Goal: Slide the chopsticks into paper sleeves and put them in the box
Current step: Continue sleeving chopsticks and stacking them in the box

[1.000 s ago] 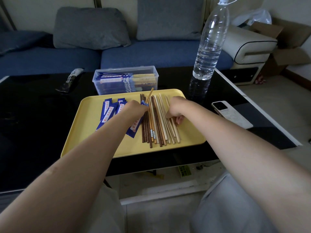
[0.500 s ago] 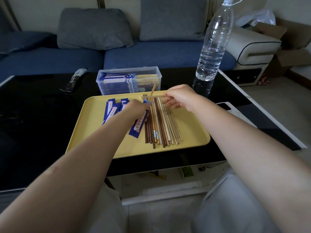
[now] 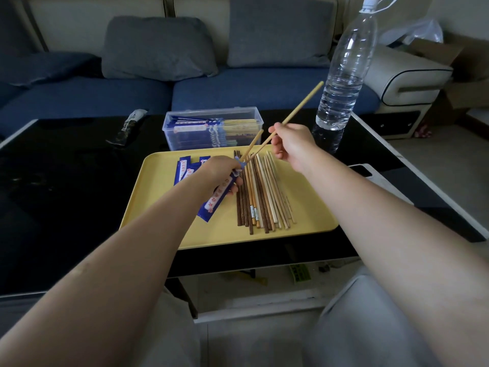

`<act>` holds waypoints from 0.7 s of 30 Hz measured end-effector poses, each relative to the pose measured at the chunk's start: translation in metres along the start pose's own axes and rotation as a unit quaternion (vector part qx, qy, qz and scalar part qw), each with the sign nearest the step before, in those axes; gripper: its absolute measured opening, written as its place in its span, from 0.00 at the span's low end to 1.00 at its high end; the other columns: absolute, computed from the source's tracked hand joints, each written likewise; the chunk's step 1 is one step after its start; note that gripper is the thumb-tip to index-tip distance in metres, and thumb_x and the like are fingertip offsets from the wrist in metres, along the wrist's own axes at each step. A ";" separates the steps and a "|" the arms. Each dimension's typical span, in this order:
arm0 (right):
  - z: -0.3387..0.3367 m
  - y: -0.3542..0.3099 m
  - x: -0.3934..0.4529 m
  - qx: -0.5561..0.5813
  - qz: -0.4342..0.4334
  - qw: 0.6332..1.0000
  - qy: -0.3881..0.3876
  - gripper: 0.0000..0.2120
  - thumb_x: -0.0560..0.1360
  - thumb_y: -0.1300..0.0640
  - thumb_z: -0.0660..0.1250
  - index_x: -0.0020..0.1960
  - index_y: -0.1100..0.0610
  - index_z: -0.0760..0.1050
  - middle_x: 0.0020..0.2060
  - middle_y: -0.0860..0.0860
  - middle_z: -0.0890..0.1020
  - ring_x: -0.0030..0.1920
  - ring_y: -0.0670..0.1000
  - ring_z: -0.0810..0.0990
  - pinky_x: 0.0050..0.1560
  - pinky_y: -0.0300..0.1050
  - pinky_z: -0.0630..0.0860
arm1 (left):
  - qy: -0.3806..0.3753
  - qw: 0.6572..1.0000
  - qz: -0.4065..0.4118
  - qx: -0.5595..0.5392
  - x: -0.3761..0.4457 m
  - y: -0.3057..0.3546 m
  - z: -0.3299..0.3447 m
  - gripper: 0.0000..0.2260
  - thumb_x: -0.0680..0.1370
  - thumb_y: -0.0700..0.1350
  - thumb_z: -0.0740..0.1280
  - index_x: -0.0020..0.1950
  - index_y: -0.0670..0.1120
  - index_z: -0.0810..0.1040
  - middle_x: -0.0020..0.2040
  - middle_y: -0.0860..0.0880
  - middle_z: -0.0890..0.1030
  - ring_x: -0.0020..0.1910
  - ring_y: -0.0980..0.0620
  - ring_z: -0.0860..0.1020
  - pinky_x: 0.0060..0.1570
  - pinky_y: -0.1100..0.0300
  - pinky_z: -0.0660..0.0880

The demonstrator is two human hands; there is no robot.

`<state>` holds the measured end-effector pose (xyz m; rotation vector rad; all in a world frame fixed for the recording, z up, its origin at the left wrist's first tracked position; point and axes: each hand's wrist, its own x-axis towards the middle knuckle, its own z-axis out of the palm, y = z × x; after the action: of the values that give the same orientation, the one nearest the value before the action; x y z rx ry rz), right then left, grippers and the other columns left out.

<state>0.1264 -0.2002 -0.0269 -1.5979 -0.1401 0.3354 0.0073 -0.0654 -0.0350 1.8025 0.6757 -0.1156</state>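
Observation:
My left hand [image 3: 219,172] grips a blue paper sleeve [image 3: 216,202] over the yellow tray [image 3: 164,207]; one light chopstick [image 3: 254,142] sticks out of the sleeve's top. My right hand [image 3: 291,144] pinches a second light chopstick [image 3: 299,108], tilted up to the right, with its lower tip at the sleeve's mouth. Several loose dark and light chopsticks [image 3: 262,192] lie side by side on the tray. More blue sleeves [image 3: 185,168] lie at the tray's far left. Behind the tray stands a clear plastic box [image 3: 211,128] holding sleeved chopsticks.
A tall water bottle [image 3: 346,70] stands at the back right of the black table [image 3: 66,194]. A phone [image 3: 370,169] lies right of the tray, partly behind my right arm. A dark wrapper [image 3: 129,125] lies at the back left. A sofa is behind.
My right hand has lifted a light chopstick off the pile and swung it up, its tip now at the sleeve's mouth. My left hand has kept holding the sleeve.

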 end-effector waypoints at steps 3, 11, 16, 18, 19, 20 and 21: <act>-0.003 -0.001 0.004 0.026 0.025 0.999 0.011 0.12 0.84 0.55 0.61 0.49 0.59 0.79 0.30 0.50 0.73 0.27 0.47 0.70 0.26 0.39 0.66 | 0.000 1.000 -0.002 0.011 -0.001 0.000 -0.002 0.06 0.81 0.44 0.61 0.51 0.42 0.73 0.38 0.46 0.79 0.30 0.51 0.75 0.32 0.58 0.73; -0.004 0.000 0.005 0.040 0.052 0.998 0.006 0.12 0.84 0.54 0.61 0.48 0.59 0.78 0.29 0.50 0.73 0.26 0.46 0.69 0.27 0.38 0.65 | -0.016 1.000 -0.003 0.024 -0.001 -0.001 -0.006 0.06 0.80 0.45 0.62 0.48 0.42 0.73 0.35 0.46 0.77 0.29 0.51 0.73 0.33 0.58 0.72; 0.002 0.002 -0.004 -0.033 0.071 0.997 -0.024 0.12 0.84 0.54 0.62 0.51 0.60 0.80 0.32 0.50 0.78 0.31 0.47 0.77 0.33 0.39 0.75 | -0.027 0.999 0.008 0.031 0.000 0.000 -0.004 0.07 0.81 0.45 0.60 0.49 0.42 0.73 0.34 0.46 0.77 0.28 0.51 0.73 0.30 0.60 0.72; 0.003 0.003 -0.007 -0.080 0.072 0.992 -0.062 0.10 0.82 0.54 0.64 0.53 0.60 0.80 0.38 0.52 0.82 0.35 0.47 0.82 0.36 0.39 0.79 | -0.025 0.999 0.009 0.040 0.001 0.000 -0.003 0.08 0.81 0.45 0.60 0.47 0.42 0.73 0.34 0.46 0.78 0.28 0.51 0.73 0.30 0.60 0.72; 0.003 0.003 -0.008 -0.096 0.074 0.988 -0.093 0.10 0.82 0.54 0.65 0.53 0.59 0.81 0.40 0.52 0.84 0.37 0.47 0.82 0.37 0.39 0.79 | -0.022 0.999 0.010 0.041 0.001 0.000 -0.002 0.08 0.81 0.46 0.60 0.46 0.41 0.73 0.35 0.46 0.78 0.28 0.51 0.73 0.30 0.60 0.72; 0.004 0.003 -0.010 -0.109 0.078 0.983 -0.125 0.10 0.81 0.54 0.67 0.54 0.59 0.81 0.40 0.52 0.84 0.36 0.47 0.81 0.37 0.39 0.79 | -0.017 0.999 0.013 0.039 0.002 0.000 -0.002 0.09 0.81 0.46 0.60 0.46 0.41 0.73 0.35 0.46 0.78 0.28 0.51 0.73 0.31 0.60 0.72; 0.005 0.004 -0.010 -0.123 0.083 0.977 -0.154 0.10 0.80 0.53 0.68 0.54 0.59 0.82 0.39 0.51 0.84 0.35 0.46 0.80 0.36 0.38 0.77 | -0.013 0.999 0.016 0.036 0.002 0.000 -0.001 0.10 0.81 0.46 0.60 0.45 0.42 0.73 0.35 0.46 0.78 0.28 0.51 0.73 0.31 0.60 0.72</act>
<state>0.1147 -0.1988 -0.0295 -1.7979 -0.2968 0.7188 0.0089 -0.0640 -0.0354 1.8771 0.6294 -0.1435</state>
